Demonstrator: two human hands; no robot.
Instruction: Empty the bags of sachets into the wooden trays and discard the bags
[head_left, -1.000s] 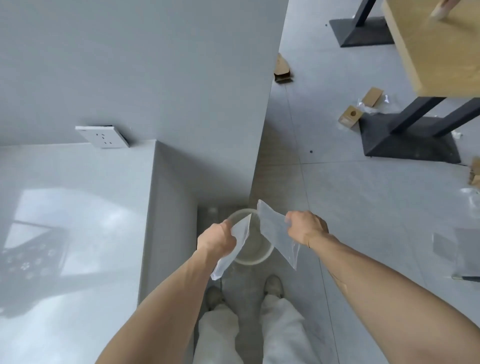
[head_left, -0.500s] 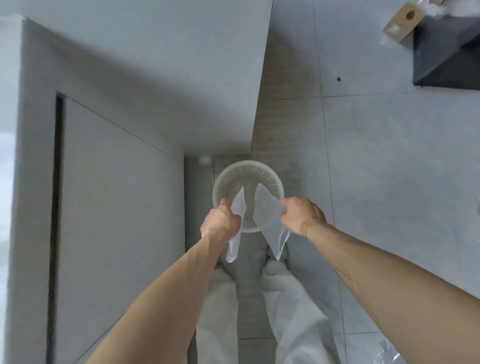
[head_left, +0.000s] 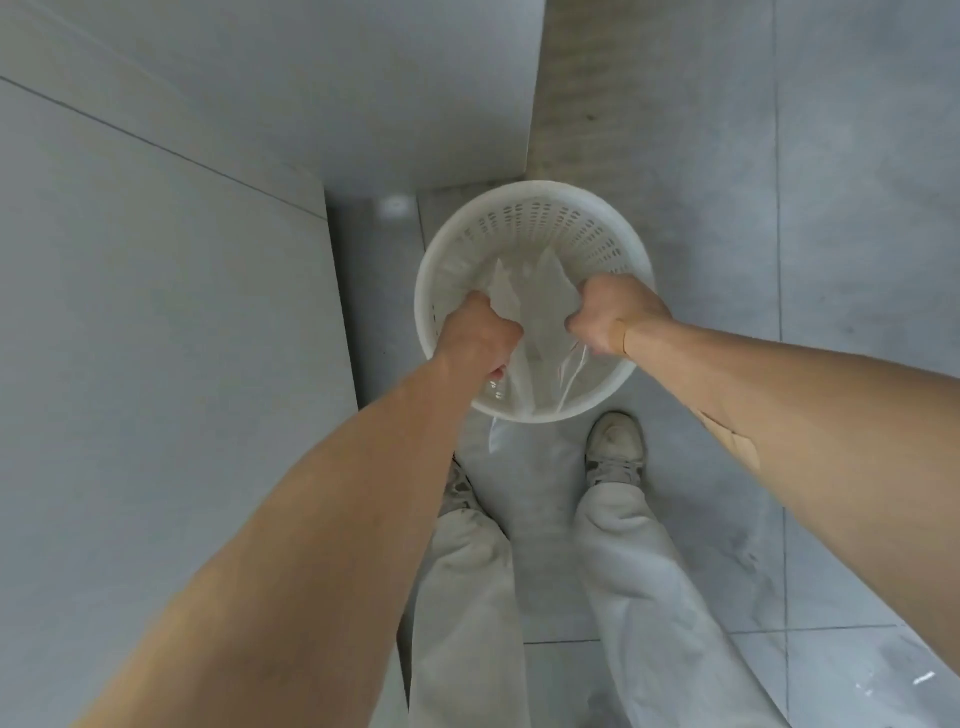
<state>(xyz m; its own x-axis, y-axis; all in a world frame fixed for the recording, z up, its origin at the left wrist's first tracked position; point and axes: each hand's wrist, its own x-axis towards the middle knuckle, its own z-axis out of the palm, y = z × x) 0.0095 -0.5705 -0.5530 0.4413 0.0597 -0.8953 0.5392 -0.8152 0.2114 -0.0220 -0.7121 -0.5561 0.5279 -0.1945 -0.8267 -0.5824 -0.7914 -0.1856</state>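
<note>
A round white perforated waste basket stands on the floor in front of my feet. Both my hands are over its opening. My left hand grips a clear empty plastic bag, whose lower end hangs past the basket's near rim. My right hand grips a second clear empty bag that hangs inside the basket. No sachets or wooden trays are in view.
A grey cabinet front rises on the left and a grey wall panel behind the basket. My shoes and pale trouser legs stand on the grey tiled floor just behind the basket.
Both hands have come down with the bags from above the basket to inside its rim. The view has tilted down and come closer to the basket.
</note>
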